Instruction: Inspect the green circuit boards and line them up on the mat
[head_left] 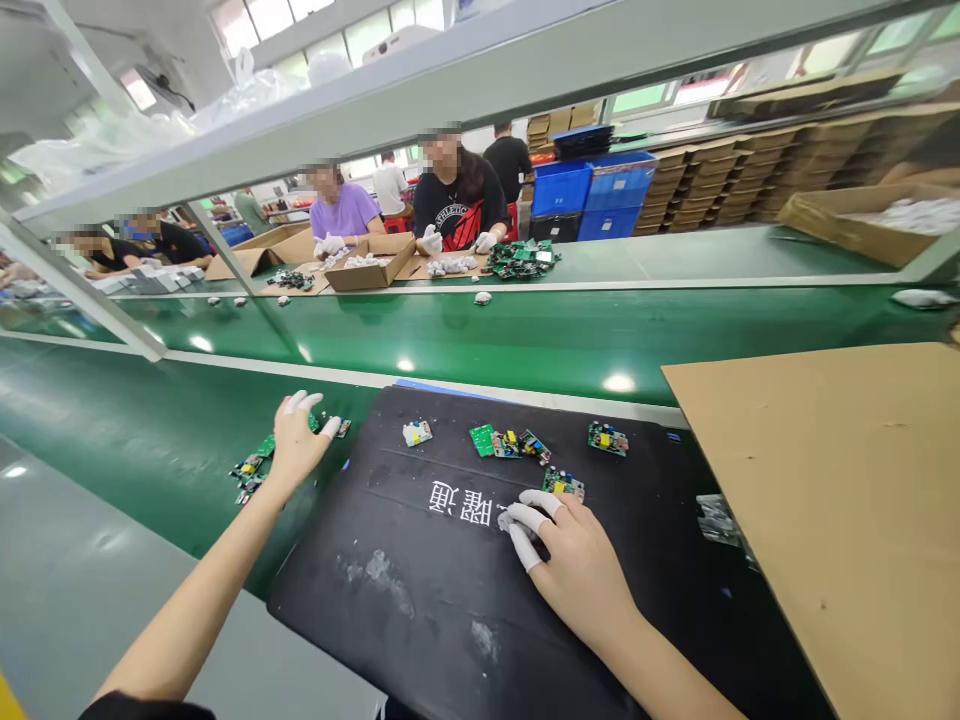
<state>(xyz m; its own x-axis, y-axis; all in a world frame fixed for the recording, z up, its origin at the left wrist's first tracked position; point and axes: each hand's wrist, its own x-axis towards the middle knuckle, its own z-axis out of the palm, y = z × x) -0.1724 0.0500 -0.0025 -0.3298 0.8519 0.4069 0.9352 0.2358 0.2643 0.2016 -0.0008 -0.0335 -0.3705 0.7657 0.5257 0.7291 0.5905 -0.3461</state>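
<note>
My left hand [298,440], with white finger cots on its fingertips, hovers over small circuit boards [247,468] on the green surface left of the black mat [420,600]. Its thumb and fingers are apart, beside another board [343,428]. Over the mat, my right hand [574,545] also wears white finger cots. Its curled fingers press on a greyish-white lump [505,519], mostly hidden beneath them. Just beyond those fingers lies a circuit board [562,484]. More boards [507,444] are grouped farther back, with single ones at left [417,432] and right [608,438].
A large cardboard sheet [825,480] covers the right side, beside some clear plastic pieces [718,520]. A green conveyor belt [540,335] runs behind the mat. Across it, co-workers sit near a cardboard box [371,268] and piled boards [523,260]. A shelf beam [480,85] crosses overhead.
</note>
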